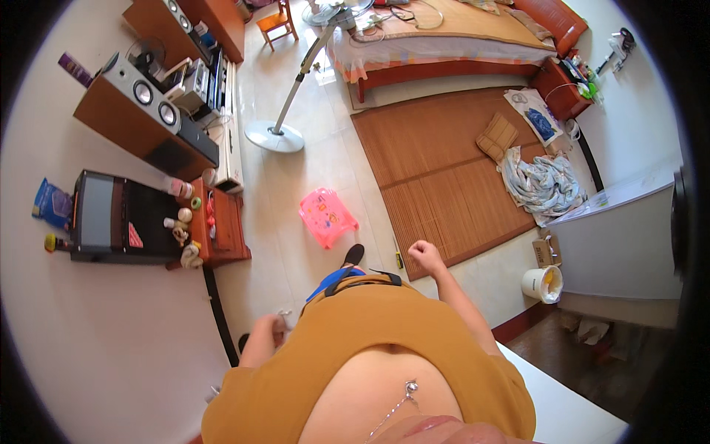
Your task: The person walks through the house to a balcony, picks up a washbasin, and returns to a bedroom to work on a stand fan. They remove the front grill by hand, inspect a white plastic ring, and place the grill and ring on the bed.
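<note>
- Pink plastic stool with printed pictures on its top (324, 216): in the head view, the only one, it stands on the pale glossy tile floor (275, 222), ahead of the person and well apart from both hands.
- Folded fingers mark the grip of the right hand (427, 257): they are curled in toward the palm, and no held thing shows. The hand hangs over the near edge of the brown slatted mat (436, 177).
- Blur and the angle hide the left hand's (268, 331) grip; I cannot tell whether it is spread or pinching. A small whitish object (285, 317) shows beside its fingers, too unclear to name, held or merely near.
- Yellow-and-black slim tool (399, 260): it lies on the tile beside the mat's edge, nearest the right hand in the picture, though apparently well below it. A step sideways could land on it and roll or slip.
- Black shoe (354, 255): it is just beside the stool, so a careless stride could catch a stool leg and shove it over the smooth tile, or trip the person.
- If the whitish object is only loosely held, a swing of that arm could drop it.
</note>
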The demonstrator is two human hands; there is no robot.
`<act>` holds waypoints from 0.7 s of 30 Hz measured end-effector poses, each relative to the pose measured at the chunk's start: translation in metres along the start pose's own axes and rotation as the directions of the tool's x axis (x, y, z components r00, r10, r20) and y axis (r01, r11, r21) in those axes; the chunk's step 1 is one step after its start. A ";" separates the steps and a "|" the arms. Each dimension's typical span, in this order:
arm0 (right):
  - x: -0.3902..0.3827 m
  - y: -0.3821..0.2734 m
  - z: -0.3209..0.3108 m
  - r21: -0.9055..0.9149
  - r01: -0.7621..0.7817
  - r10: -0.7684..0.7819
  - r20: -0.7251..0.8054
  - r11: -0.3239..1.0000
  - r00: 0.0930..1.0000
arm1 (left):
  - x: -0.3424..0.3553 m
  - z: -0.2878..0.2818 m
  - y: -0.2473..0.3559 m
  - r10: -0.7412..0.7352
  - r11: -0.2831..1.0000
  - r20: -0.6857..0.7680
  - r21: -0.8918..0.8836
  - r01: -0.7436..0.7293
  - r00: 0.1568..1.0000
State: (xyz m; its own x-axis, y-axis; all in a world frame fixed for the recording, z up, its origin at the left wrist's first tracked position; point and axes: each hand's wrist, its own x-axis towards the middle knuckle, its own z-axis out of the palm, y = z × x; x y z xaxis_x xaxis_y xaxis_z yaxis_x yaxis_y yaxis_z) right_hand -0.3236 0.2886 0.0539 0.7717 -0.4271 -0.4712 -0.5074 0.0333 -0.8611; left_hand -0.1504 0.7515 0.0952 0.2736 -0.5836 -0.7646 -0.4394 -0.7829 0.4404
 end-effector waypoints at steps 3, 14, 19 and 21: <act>-0.015 -0.058 0.017 0.071 0.057 -0.061 0.048 0.996 0.997 | 0.126 -0.029 0.009 -0.318 0.931 0.092 -0.160 0.330 0.943; -0.040 -0.207 0.053 -0.725 0.179 -0.634 -0.421 0.665 0.648 | 0.169 -0.162 0.303 0.487 0.212 0.412 -0.911 0.353 0.770; -0.078 -0.183 0.066 -0.592 -0.065 -0.407 -0.626 0.803 0.666 | 0.175 -0.126 0.312 0.323 0.395 0.651 -0.752 0.528 0.687; -0.100 -0.173 0.070 -0.531 -0.041 -0.403 -0.689 0.846 0.603 | 0.175 -0.124 0.312 0.337 0.478 0.704 -0.700 0.531 0.625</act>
State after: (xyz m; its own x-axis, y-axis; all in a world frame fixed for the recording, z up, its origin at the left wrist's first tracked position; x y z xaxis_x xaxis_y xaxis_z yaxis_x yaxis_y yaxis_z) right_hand -0.2856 0.3885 0.2368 0.4054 -0.8931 0.1948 -0.6645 -0.4343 -0.6082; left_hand -0.1339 0.3780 0.1570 -0.5797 -0.4767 -0.6609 0.5336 -0.8350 0.1342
